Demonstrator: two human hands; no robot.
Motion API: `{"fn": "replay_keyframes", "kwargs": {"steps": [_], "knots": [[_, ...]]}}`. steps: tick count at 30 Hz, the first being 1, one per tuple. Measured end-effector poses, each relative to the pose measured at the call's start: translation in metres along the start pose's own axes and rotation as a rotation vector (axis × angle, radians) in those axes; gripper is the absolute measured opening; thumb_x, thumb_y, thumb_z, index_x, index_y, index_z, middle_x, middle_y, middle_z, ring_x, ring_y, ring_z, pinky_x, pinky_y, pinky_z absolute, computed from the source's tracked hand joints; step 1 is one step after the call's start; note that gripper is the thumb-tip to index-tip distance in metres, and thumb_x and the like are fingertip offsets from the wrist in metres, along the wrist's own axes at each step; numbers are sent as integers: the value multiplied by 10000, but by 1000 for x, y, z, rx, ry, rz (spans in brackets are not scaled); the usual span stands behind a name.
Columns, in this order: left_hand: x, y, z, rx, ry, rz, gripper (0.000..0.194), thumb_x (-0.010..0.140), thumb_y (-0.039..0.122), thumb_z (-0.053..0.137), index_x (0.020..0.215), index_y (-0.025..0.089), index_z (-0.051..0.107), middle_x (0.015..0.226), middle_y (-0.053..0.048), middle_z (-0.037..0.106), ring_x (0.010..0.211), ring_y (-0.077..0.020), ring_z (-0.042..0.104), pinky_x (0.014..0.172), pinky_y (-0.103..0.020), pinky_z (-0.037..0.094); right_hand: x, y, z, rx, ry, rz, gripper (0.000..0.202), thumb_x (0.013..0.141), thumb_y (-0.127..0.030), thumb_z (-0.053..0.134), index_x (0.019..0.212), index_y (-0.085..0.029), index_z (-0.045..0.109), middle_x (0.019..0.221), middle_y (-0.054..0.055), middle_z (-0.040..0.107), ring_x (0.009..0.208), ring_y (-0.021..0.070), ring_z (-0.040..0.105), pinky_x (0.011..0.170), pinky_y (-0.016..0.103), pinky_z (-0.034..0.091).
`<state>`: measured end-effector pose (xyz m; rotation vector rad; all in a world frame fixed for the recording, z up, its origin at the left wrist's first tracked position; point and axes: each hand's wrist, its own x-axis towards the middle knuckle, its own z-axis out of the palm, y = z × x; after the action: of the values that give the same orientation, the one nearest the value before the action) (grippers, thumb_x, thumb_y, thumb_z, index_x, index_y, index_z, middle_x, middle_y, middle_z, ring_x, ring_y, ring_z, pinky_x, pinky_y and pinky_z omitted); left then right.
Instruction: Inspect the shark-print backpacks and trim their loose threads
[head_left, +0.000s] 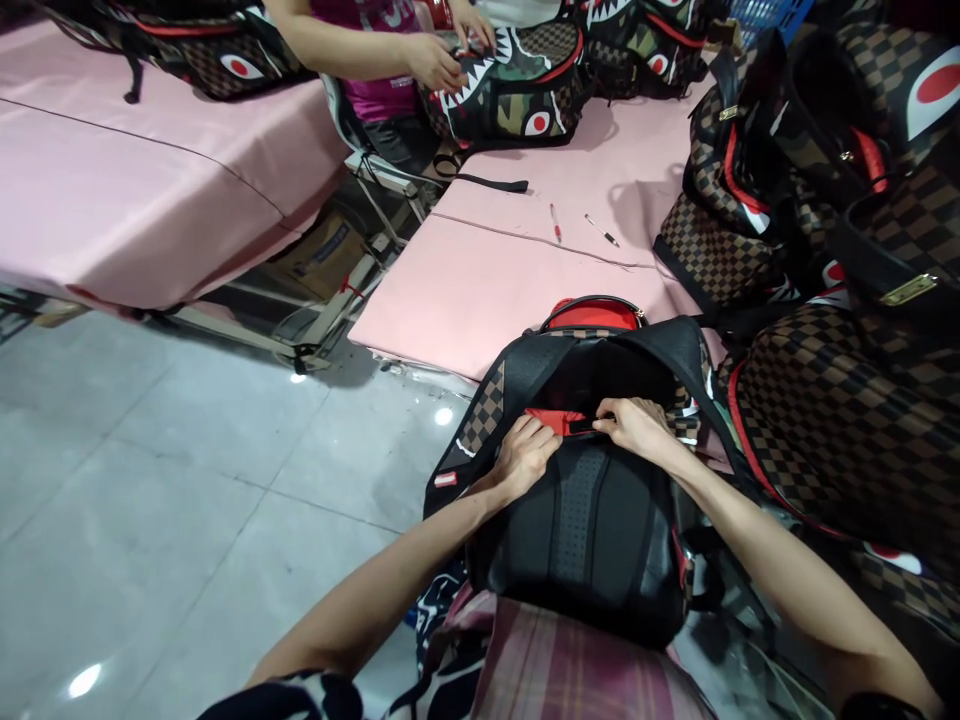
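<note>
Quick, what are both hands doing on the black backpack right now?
Left hand: fingers curled at the red cloth; can't tell if it's gripping.
Right hand: closed, pinching the black strip.

1. Left sleeve (289, 697), lower left of the frame: dark navy or black, with curved white shapes; the forearm below it is bare.
2. Patterned clothing (439, 690), bottom centre: the same dark ground, bold white markings.
3. Plaid cloth (581, 660) over the lap, bottom centre: pink and purple, with paler crossing stripes.
4. Dark item (879, 706) on the right arm, lower right corner: black, mostly cut off.
</note>
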<state>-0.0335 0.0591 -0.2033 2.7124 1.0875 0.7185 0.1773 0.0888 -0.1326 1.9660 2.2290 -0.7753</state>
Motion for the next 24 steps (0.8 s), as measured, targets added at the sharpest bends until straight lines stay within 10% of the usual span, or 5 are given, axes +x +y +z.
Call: {"fn": "replay_keyframes", "kwargs": {"steps": [24], "knots": [[7, 7, -8, 6, -2, -62, 214, 864, 157, 437, 740, 178, 610, 627, -16, 505, 681, -154, 450, 719, -307, 368, 2, -3, 6, 181, 31, 61, 156, 768, -337, 561, 849, -255, 666, 852, 1, 705, 841, 183, 634, 671, 246, 396]]}}
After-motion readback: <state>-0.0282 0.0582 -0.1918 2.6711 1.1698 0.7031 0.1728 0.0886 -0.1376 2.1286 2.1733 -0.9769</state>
